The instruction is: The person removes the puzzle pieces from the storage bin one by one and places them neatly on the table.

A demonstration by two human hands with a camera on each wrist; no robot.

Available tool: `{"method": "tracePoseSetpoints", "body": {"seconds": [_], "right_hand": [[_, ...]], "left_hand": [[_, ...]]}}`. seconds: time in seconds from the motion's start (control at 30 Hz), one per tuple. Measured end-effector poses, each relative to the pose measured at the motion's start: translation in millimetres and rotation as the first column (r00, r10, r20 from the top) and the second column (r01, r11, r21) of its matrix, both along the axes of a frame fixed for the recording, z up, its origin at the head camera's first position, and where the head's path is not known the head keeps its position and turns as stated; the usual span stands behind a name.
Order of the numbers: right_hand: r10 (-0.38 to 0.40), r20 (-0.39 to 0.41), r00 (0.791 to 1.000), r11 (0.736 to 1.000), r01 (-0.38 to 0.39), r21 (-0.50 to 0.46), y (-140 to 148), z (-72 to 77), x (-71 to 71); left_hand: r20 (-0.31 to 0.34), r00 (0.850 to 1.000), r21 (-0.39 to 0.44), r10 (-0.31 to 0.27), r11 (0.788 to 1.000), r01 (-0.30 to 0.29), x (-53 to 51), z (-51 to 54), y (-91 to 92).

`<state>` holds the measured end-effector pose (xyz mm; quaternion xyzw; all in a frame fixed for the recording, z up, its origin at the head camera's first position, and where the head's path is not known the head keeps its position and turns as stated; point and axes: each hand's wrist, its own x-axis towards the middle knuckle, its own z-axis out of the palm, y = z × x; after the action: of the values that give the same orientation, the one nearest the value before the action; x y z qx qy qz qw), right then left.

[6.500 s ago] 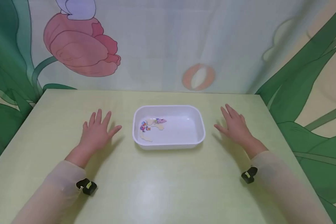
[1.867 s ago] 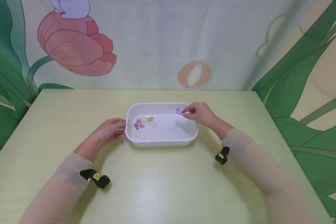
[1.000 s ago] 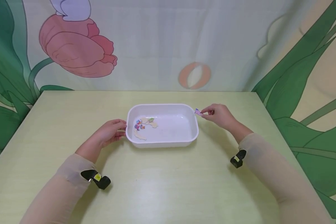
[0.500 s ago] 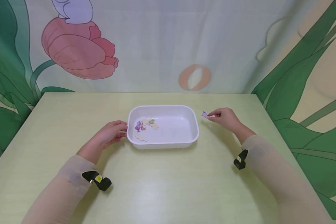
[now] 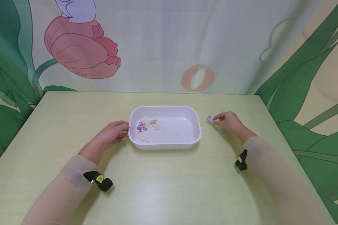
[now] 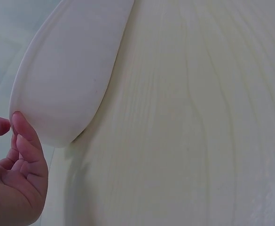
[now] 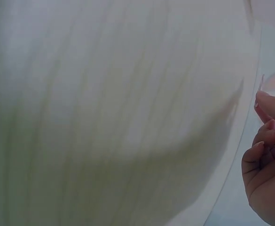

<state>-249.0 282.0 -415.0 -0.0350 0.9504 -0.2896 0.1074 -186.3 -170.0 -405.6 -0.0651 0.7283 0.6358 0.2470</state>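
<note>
Pale wood-grain table point(image 5: 169, 181), flower-printed backdrop point(image 5: 155, 47)

Bright head view, glare on table point(image 5: 153, 186), dimmer wrist views

A pink flower point(image 5: 81, 51) and green leaves point(image 5: 4, 47) pattern the backdrop point(image 5: 155, 47) beyond the pale table point(image 5: 169, 184).

The white tray point(image 5: 177, 131) looks like smooth, glossy plastic, with bright highlights inside. The counter point(image 5: 169, 193) has a smooth, wood-grained surface with a soft sheen. The beige pieces point(image 5: 156, 126) appear matt, paper or thin wood, too small to tell; so do the printed pieces point(image 5: 140, 127). The backdrop point(image 5: 152, 50) is matt, faintly creased cloth, the sleeves point(image 5: 54, 193) thin, sheer fabric, the wrist cameras point(image 5: 105, 185) black plastic.
</note>
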Motion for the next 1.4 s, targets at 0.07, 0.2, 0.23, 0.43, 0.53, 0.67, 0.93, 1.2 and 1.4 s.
{"method": "tracePoseSetpoints", "body": {"seconds": [0.07,0.2,0.23,0.43,0.53,0.67,0.93,1.2,1.4], "right_hand": [[0.005,0.003,1.000,1.000,-0.005,0.013,1.9,-4.1,-1.7],[0.018,0.017,1.000,0.999,-0.019,0.032,3.4,-9.6,-3.8],[0.023,0.015,1.000,0.999,-0.024,0.040,3.4,-10.4,-4.3],[0.043,0.004,0.999,0.998,-0.044,0.047,-0.2,-11.9,-4.6],[0.043,0.023,0.999,0.999,-0.044,0.028,-2.0,-11.8,-3.1],[0.009,0.039,0.999,1.000,-0.009,0.002,-1.2,-11.0,-3.8],[-0.047,0.035,0.998,0.995,0.050,-0.082,-0.6,-3.4,-6.4],[-0.060,-0.054,0.997,0.965,0.044,-0.259,-25.1,15.1,-2.1],[-0.066,-0.015,0.998,0.926,0.056,-0.373,-52.8,28.0,2.9]], "left_hand": [[0.000,1.000,-0.002,-0.006,1.000,0.006,-0.3,-0.4,0.0],[0.003,1.000,-0.006,-0.020,1.000,0.020,-0.1,-1.3,0.4],[0.002,1.000,-0.005,-0.021,1.000,0.021,-0.2,-1.4,0.7],[-0.010,1.000,0.011,-0.018,1.000,0.018,0.5,-1.5,1.5],[-0.013,1.000,0.013,-0.025,1.000,0.026,2.4,-0.8,1.0],[-0.020,0.999,0.012,-0.028,1.000,0.028,3.8,1.5,1.3],[-0.021,0.999,0.002,-0.032,0.999,0.032,2.6,4.0,2.5],[-0.016,0.999,-0.013,-0.033,0.999,0.033,-0.2,2.6,2.0],[-0.016,0.999,-0.022,-0.029,0.999,0.029,-0.7,3.2,-0.4]]}}
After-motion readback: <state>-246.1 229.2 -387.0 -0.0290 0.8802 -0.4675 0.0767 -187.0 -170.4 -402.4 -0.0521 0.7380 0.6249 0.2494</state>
